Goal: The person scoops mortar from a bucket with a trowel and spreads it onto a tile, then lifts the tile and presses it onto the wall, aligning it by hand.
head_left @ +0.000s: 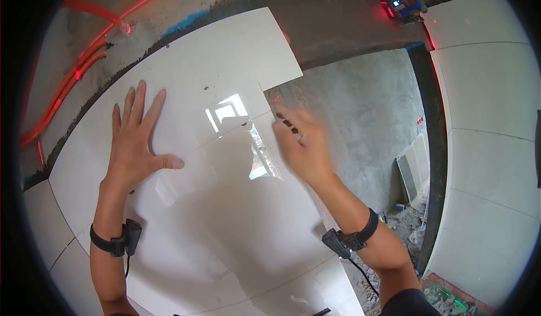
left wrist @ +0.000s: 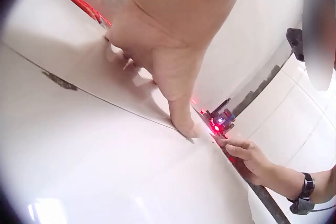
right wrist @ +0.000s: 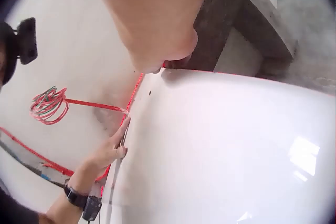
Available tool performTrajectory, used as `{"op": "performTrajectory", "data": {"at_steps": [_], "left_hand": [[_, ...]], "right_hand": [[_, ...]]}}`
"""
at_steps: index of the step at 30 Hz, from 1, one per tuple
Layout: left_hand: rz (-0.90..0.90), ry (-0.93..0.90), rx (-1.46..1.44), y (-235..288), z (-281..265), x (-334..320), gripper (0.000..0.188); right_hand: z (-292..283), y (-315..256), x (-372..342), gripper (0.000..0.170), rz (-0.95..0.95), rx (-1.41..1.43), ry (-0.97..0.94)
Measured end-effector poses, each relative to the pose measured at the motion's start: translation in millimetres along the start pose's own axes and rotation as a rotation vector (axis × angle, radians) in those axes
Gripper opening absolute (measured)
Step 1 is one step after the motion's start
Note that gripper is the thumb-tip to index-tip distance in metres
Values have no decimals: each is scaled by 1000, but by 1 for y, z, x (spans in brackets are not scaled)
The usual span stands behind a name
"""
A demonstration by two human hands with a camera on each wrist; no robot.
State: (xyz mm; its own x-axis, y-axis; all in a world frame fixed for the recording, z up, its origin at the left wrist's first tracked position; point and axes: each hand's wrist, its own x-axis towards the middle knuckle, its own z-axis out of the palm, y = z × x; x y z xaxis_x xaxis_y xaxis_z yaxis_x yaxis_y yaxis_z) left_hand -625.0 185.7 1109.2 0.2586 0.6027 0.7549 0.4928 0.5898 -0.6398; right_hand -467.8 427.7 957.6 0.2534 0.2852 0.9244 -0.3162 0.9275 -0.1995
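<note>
Two glossy white wall tiles meet along a thin seam: an upper tile (head_left: 225,51) with a notched right corner, and a lower tile (head_left: 191,203). My left hand (head_left: 135,141) lies spread on the upper tile, thumb out toward the seam. In the left wrist view the thumb of my left hand (left wrist: 178,98) presses close to that seam. At the lower tile's right edge is my right hand (head_left: 307,144), blurred, with bent fingers and the thumb alongside. Its fingertips are mostly hidden in the right wrist view; I cannot tell whether they pinch the edge.
A laser level (head_left: 400,3) throws red lines from the upper right. Orange conduits (head_left: 73,79) run along the left wall. Beside the tiles is an opening with a grey plaster wall (head_left: 360,124) and rubble (head_left: 400,231) below. More white tiles (head_left: 490,85) cover the right wall.
</note>
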Motion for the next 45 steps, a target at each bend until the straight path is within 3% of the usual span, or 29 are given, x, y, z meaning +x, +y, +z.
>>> {"op": "performTrajectory", "data": {"at_steps": [3,5,9,20,24,27,29,30,32,36,39,41,43,45], "left_hand": [[11,-11,-12,-1,2,-1,140],[24,4,-14,-5,5,-3,139],[27,13,-14,-8,6,-4,138],[31,41,-6,-7,4,-8,136],[24,6,-20,-5,-1,-8,135],[19,18,-46,-4,0,-7,135],[1,20,-22,-5,2,-9,134],[1,19,-33,-5,4,-11,134],[-6,21,-34,-6,3,-11,133],[-12,18,-104,-3,-6,-14,123],[-14,19,-97,-6,-4,-15,122],[-18,29,-107,-6,-2,-16,121],[-19,31,-110,-6,-1,-16,121],[-16,33,-116,-5,0,-15,120]], "right_hand": [[7,-4,-3,31,-8,31,-27],[10,-7,-2,30,103,87,-9],[12,-6,-2,28,151,62,-40],[5,-6,4,28,-163,-159,-13],[2,-8,4,29,-177,-145,-19],[-4,-12,-3,32,-62,-135,-94],[-4,-7,-13,38,-256,-283,-43],[-4,-11,-16,38,-254,-292,-47],[-2,-20,-17,45,-66,-270,-103],[3,-19,-14,52,-39,-231,-127],[1,-18,-14,47,-155,-318,-69],[0,-32,-10,23,-367,-323,70],[7,-53,-10,14,-310,-196,-18],[29,-66,-4,28,-257,27,-118]]}}
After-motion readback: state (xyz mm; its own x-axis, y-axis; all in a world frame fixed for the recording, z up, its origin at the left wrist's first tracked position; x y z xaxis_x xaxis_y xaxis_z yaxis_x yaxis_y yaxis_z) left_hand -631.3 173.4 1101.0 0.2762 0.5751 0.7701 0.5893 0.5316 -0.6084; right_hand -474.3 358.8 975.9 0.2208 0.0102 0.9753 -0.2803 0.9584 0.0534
